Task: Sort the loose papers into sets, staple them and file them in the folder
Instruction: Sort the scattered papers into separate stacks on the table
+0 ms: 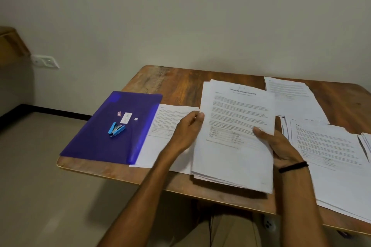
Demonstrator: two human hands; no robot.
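A thick stack of printed papers (234, 136) is tilted up over the front middle of the wooden table (180, 82). My left hand (186, 130) pinches the stack's left edge. My right hand (279, 146) holds it from the right, thumb on the top page. A purple plastic folder (96, 140) lies flat on the left, with a blue stapler (116, 128) and a small staple box (126, 117) on top of it. One sheet (164, 124) lies between the folder and the stack.
More paper piles lie on the right (337, 158) and at the back right (295, 98). The table's front edge runs close to my body. A wall socket (45, 61) sits low on the wall at left, above the tiled floor.
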